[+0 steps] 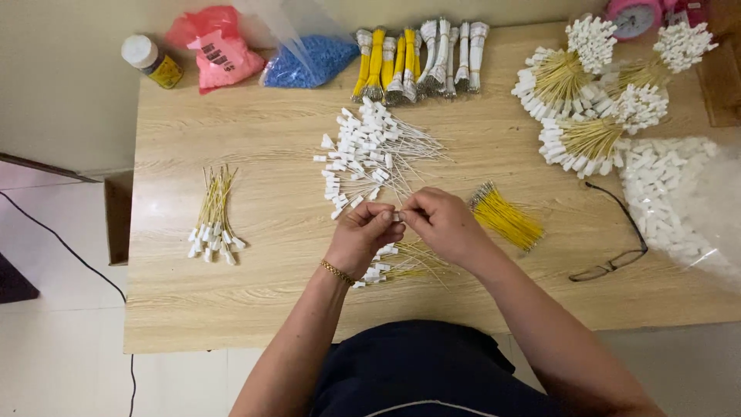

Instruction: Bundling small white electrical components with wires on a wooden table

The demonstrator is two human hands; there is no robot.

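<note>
A red plastic bag point(216, 48) and a clear bag of blue pieces point(309, 54) lie at the bench's far edge. A white-capped yellow bottle point(152, 62) stands left of them. A clear bag of white pieces point(679, 201) lies at the right.

Eyeglasses point(614, 247) right of hands point(405, 224), on table point(270, 293).

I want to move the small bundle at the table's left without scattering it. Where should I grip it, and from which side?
Probably grip the bundle around its yellow wires, just above the white connectors. The wires lie close together there, while the far tips fan out and the connectors splay. Come from above, pinching across from left and right: it lies flat, running away from the near table edge.
</note>
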